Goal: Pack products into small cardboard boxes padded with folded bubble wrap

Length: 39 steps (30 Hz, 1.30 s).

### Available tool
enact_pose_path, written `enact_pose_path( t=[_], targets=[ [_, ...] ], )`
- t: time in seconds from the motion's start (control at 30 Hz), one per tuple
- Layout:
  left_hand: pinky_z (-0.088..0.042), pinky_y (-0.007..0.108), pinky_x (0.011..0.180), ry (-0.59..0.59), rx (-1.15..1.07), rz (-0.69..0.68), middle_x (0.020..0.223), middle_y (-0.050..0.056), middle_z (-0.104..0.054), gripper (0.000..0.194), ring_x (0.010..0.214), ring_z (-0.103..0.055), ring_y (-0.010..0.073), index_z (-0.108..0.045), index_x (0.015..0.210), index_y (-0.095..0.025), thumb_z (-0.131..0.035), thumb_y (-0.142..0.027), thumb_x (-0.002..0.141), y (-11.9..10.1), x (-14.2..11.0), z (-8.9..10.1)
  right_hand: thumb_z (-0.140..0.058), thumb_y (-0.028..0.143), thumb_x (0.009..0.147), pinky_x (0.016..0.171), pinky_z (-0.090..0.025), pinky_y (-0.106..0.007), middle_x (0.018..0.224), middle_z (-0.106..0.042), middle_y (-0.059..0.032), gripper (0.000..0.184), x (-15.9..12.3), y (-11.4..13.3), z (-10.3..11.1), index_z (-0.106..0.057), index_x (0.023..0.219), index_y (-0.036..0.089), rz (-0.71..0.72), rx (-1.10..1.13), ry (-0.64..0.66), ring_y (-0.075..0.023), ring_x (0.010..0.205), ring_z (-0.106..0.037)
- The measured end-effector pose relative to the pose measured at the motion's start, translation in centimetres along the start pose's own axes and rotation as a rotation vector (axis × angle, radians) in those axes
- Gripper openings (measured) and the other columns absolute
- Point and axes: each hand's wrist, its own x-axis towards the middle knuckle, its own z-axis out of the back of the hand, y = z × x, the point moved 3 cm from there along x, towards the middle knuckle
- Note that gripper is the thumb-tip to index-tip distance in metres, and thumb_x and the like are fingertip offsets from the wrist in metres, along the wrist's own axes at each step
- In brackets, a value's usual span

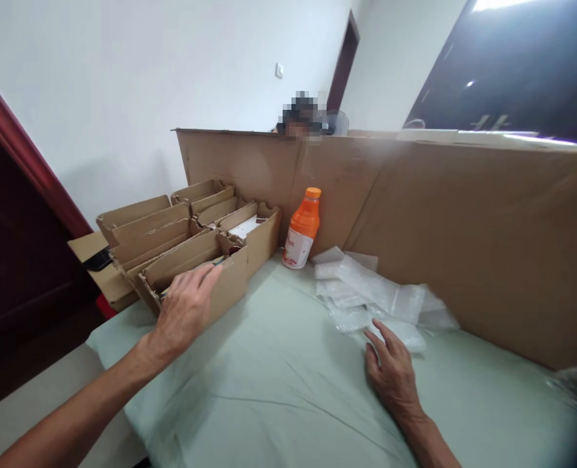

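My left hand reaches into the nearest of several open cardboard boxes at the table's left side, its fingertips at the box's top edge beside something thin and greenish inside; I cannot tell whether it grips that. My right hand lies flat on the pale green tablecloth, fingers stretched out, with the fingertips touching the near edge of a pile of clear bubble-wrap bags. It holds nothing.
An orange juice bottle stands upright between the boxes and the bags. A tall cardboard sheet walls off the table's far side; another person's head shows above it. A dark red door frame stands at left.
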Motion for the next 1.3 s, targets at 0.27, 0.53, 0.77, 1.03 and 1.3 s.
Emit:
enact_pose_path(
  t=[0.27,0.53,0.77,1.03,1.3],
  targets=[
    [-0.052,0.036,0.074,-0.027,-0.018,-0.087,0.091,0.007,-0.070,0.041,0.082,-0.067,0.0233,-0.061,0.118,-0.020,-0.042,-0.004,0.086,-0.6,-1.4,1.0,-0.050,0.018,0.094,0.092,-0.054,-0.051,0.135,-0.060,-0.0141,0.021,0.7,5.8,2.7,-0.065,0.108,0.025,0.003,0.036,-0.007,-0.0316,0.122,-0.060],
    [-0.056,0.041,0.092,-0.125,-0.585,-0.584,0.105,0.009,-0.072,0.036,0.103,-0.067,0.0229,-0.061,0.121,-0.016,-0.051,-0.004,0.089,-6.5,-7.2,6.7,-0.054,0.031,0.094,0.094,-0.058,-0.045,0.125,-0.070,-0.0110,0.022,-0.5,12.5,7.6,-0.066,0.112,0.026,-0.216,0.229,0.151,-0.0291,0.115,-0.067],
    [-0.054,0.048,0.100,-0.138,-0.672,-0.143,0.122,0.009,-0.061,0.066,0.117,-0.062,0.0281,-0.048,0.142,-0.030,-0.067,-0.012,0.081,-2.1,-10.7,4.0,-0.056,0.035,0.091,0.093,-0.059,-0.042,0.122,-0.072,-0.0079,0.026,-7.9,13.5,11.9,-0.069,0.113,0.027,-0.640,0.350,0.280,-0.0292,0.109,-0.071],
    [-0.063,0.041,0.068,0.468,-0.896,0.196,0.073,0.005,-0.071,0.033,0.069,-0.069,0.0287,-0.067,0.080,-0.025,-0.062,-0.057,0.075,-4.5,-14.8,-7.7,-0.051,0.045,0.097,0.094,-0.056,-0.037,0.129,-0.067,-0.0104,0.041,-8.0,17.9,11.7,-0.062,0.132,0.026,-0.679,0.662,0.300,-0.0285,0.114,-0.066],
    [-0.055,0.049,0.093,0.500,-1.079,0.568,0.112,0.013,-0.069,0.068,0.107,-0.066,0.0343,-0.057,0.115,-0.019,-0.076,-0.056,0.062,-9.5,-8.0,-12.3,-0.046,0.022,0.091,0.099,-0.052,-0.040,0.130,-0.067,-0.0104,0.041,-4.4,10.7,7.7,-0.062,0.129,0.020,-0.760,0.667,0.243,-0.0252,0.117,-0.063]
  ],
)
